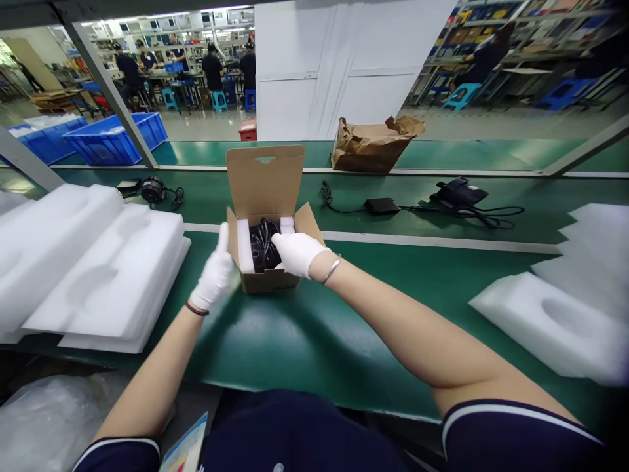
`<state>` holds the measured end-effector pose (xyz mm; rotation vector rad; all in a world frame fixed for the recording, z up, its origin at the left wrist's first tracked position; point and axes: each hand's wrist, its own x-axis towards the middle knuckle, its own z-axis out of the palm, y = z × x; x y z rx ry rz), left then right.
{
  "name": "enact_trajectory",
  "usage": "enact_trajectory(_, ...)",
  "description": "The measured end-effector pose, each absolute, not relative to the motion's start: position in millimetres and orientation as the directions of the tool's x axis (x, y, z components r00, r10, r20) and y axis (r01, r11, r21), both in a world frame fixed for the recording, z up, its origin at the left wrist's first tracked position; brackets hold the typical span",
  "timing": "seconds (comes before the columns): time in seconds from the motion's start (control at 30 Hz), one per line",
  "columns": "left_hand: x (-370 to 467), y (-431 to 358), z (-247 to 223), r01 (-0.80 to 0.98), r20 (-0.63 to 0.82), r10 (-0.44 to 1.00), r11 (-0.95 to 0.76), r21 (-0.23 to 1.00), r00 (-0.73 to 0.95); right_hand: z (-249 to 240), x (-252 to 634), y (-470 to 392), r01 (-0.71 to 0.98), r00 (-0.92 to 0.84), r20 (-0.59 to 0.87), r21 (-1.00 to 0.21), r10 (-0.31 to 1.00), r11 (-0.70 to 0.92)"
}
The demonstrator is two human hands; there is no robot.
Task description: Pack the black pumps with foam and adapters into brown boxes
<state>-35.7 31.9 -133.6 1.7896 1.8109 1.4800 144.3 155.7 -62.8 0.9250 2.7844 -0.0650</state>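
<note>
An open cardboard box (pixel 268 282) stands on the green bench, its lid (pixel 265 180) raised at the back and its side flaps spread. White foam (pixel 244 248) lines the inside left and right. Between the foam lies a black device with a coiled black cable (pixel 268 239). My right hand (pixel 297 254), in a white glove, reaches over the box's right side with its fingers closed at the cable; the fingertips are partly hidden. My left hand (pixel 215 275), also gloved, is beside the left flap, fingers stretched upward and nothing in it.
White foam sheets (pixel 113 275) are stacked at left, with more foam pieces (pixel 570 321) at right. Black adapters with cables (pixel 382 206) lie along the bench's far side. Behind them are a torn brown paper bag (pixel 368 147) and blue bins (pixel 115 139). People work in the background.
</note>
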Motion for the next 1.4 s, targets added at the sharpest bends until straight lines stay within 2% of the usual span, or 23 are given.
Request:
enact_trajectory(0.07,-26.9,41.5,-152.1,0.735,0.486,0.873,-0.308,0.604,-0.034,-69.1,150.2,156.0,0.533,-0.845,-0.008,0.061,0.534,0.844)
enact_trajectory(0.1,-23.6,47.6,-152.9,0.790,0.480,0.875,-0.343,0.508,0.071,-71.5,151.5,157.8,0.479,-0.878,0.044,0.091,0.477,0.873)
enact_trajectory(0.13,-21.3,53.5,-148.6,0.830,0.455,0.873,-0.380,0.409,0.176,-73.0,151.4,160.6,0.423,-0.906,0.048,0.105,0.420,0.900)
enact_trajectory(0.2,-19.1,63.2,-130.8,0.859,0.365,0.861,-0.453,0.239,0.353,-73.0,147.9,167.9,0.381,-0.922,-0.053,0.059,0.384,0.923)
enact_trajectory(0.3,-16.1,70.9,-103.7,0.852,0.245,0.838,-0.518,0.075,0.488,-64.0,144.5,180.0,0.388,-0.912,-0.174,-0.070,0.372,0.919)
enact_trajectory(0.4,-9.1,72.3,-93.9,0.859,0.200,0.840,-0.512,-0.014,0.504,-49.9,161.4,195.2,0.317,-0.941,-0.196,-0.237,0.275,0.918)
enact_trajectory(0.43,-6.3,72.4,-93.6,0.860,0.198,0.840,-0.509,-0.031,0.505,-46.9,172.2,202.1,0.327,-0.944,-0.146,-0.316,0.295,0.891)
enact_trajectory(0.5,-1.1,73.3,-93.4,0.860,0.204,0.839,-0.508,-0.038,0.505,-48.5,195.2,218.5,0.358,-0.893,0.055,-0.512,0.446,0.781)
enact_trajectory(0.57,1.9,75.8,-92.1,0.854,0.205,0.834,-0.521,-0.013,0.512,-62.5,209.5,235.3,0.301,-0.753,0.226,-0.717,0.618,0.629)
enact_trajectory(0.63,2.0,79.1,-90.6,0.844,0.208,0.829,-0.535,0.028,0.519,-86.4,205.7,247.4,0.176,-0.696,0.237,-0.859,0.678,0.481)
enact_trajectory(0.7,0.5,80.9,-92.9,0.832,0.219,0.825,-0.548,0.087,0.521,-112.7,184.9,252.2,0.075,-0.691,0.234,-0.918,0.684,0.389)
enact_trajectory(0.77,-0.4,78.3,-101.8,0.819,0.270,0.849,-0.517,0.248,0.454,-133.5,159.2,251.0,0.014,-0.640,0.284,-0.925,0.714,0.380)
enact_trajectory(0.83,1.1,69.8,-115.7,0.755,0.354,0.893,-0.431,0.495,0.278,-145.8,142.9,248.0,-0.002,-0.560,0.326,-0.920,0.762,0.393)
enact_trajectory(0.93,8.0,50.0,-132.6,0.522,0.407,0.905,-0.290,0.802,-0.122,-152.6,148.4,246.5,-0.032,-0.529,0.373,-0.907,0.763,0.421)
enact_trajectory(1.03,14.7,35.4,-132.4,0.199,0.213,0.882,-0.139,0.970,-0.421,-153.6,174.7,244.4,-0.052,-0.580,0.429,-0.868,0.693,0.494)
enact_trajectory(1.07,16.4,33.6,-130.2,0.116,0.136,0.876,-0.092,0.989,-0.464,-153.3,183.6,241.1,-0.031,-0.609,0.432,-0.851,0.665,0.524)
enact_trajectory(1.13,19.4,34.4,-128.2,0.086,0.091,0.861,-0.055,0.995,-0.501,-152.8,197.5,229.3,0.018,-0.670,0.430,-0.806,0.606,0.592)
enact_trajectory(1.2,23.5,38.9,-133.8,0.130,0.160,0.814,-0.105,0.986,-0.558,-153.6,204.8,212.8,0.000,-0.700,0.476,-0.744,0.531,0.668)
enact_trajectory(1.27,29.1,43.6,-147.0,0.188,0.245,0.741,-0.162,0.969,-0.625,-157.3,205.6,196.3,-0.044,-0.658,0.567,-0.686,0.496,0.726)
enact_trajectory(1.4,41.0,45.6,-177.8,0.346,0.393,0.622,-0.203,0.916,-0.677,-172.4,195.9,175.5,-0.053,-0.469,0.693,-0.641,0.547,0.766)
